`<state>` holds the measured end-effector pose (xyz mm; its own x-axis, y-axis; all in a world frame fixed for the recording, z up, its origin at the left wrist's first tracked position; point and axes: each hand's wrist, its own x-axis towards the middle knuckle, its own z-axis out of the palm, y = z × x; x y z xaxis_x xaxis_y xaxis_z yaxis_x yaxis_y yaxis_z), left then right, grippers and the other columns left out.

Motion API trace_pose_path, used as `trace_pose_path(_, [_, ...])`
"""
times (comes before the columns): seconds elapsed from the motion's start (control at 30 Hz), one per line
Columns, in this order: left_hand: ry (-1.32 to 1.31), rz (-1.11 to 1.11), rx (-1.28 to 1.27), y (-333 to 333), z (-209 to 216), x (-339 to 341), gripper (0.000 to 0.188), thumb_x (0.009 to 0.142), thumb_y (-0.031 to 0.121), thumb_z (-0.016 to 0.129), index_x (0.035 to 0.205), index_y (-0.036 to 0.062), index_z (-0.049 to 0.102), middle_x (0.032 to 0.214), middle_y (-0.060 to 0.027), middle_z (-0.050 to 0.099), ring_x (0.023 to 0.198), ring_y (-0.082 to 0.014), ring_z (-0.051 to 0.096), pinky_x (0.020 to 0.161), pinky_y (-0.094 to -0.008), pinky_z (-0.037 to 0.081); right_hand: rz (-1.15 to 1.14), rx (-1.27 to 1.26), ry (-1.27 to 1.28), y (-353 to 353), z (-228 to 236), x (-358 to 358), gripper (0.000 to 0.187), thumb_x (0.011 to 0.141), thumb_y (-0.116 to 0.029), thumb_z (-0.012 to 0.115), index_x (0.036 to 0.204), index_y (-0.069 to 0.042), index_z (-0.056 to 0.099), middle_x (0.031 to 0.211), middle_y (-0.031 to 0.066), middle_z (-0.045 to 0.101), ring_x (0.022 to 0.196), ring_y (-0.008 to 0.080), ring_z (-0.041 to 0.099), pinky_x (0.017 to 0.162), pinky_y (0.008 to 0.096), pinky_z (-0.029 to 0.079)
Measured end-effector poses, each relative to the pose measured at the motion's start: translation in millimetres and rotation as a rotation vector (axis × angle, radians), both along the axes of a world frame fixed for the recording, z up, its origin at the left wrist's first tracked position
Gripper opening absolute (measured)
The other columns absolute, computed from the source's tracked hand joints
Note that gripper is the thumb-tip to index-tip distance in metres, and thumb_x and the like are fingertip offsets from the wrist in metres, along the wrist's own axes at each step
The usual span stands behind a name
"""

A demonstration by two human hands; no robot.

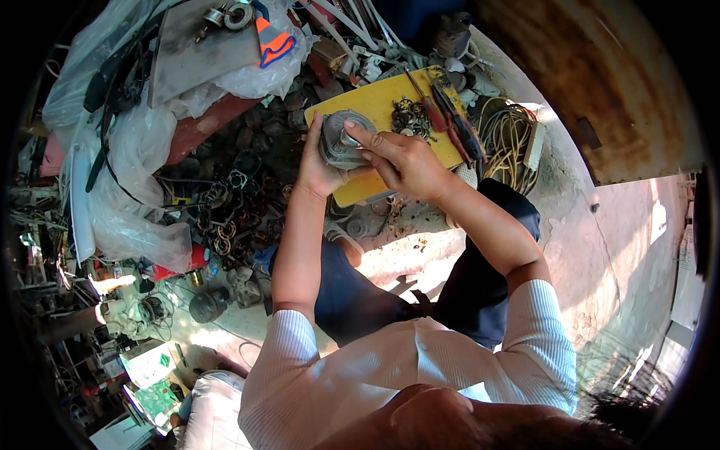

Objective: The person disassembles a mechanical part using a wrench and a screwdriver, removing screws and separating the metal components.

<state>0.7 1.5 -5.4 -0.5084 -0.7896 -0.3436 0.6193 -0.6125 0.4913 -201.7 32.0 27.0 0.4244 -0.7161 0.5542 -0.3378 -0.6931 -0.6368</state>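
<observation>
We had the grey metal casing (332,140) over the left part of the yellow board (375,101), our left hand (321,171) gripping it along its left side and from below. Our right hand (409,163) reached over it from the right, most fingers curled, the index finger stretched onto a shiny stub (346,138) at its middle; we could not tell whether those fingers pinched the stub or only pressed it. We judged the casing fairly heavy, stiff and hard to break, perhaps slippery if greasy; its outer rim looked the surest hold, with a palm beneath to bear the weight.

Small metal bits (411,118) lay piled right of the board's middle, and hand tools (466,133) with red and dark handles lay along its right edge. Beyond that edge, coiled wire (510,139) sat on the concrete floor (577,255). Off the left edge spread a dark heap of metal parts (232,214), with clear plastic sheeting (139,187) past it; a rust-stained panel (600,75) jutted in farther right.
</observation>
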Motion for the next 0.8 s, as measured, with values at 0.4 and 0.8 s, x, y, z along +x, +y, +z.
trace_pose_path(0.4, [0.389, -0.013, 0.044, -1.1, -11.1, 15.7, 0.086, 0.084, 0.073, 0.048, 0.138, 0.0063, 0.047, 0.133, -0.0214, 0.053, 0.116, -0.0395, 0.056, 0.102, -0.0635, 0.039, -0.434, 0.323, 0.102, -31.4, -12.1, -14.9, 0.054, 0.091, -0.015, 0.051, 0.142, -0.005, 0.040, 0.098, 0.0272, 0.066, 0.085, 0.0366, 0.067, 0.079, 0.0418, 0.051])
trace_pose_path(0.8, [0.285, 0.133, 0.114, 0.5, -2.8, 6.9, 0.083, 0.080, 0.073, 0.055, 0.134, 0.0112, 0.047, 0.133, -0.0098, 0.052, 0.117, -0.0300, 0.050, 0.103, -0.0482, 0.036, -0.314, 0.233, 0.451, -10.0, -64.1, 30.7, 0.047, 0.087, -0.016, 0.056, 0.133, -0.010, 0.048, 0.098, 0.0164, 0.060, 0.089, 0.0355, 0.064, 0.074, 0.0436, 0.053])
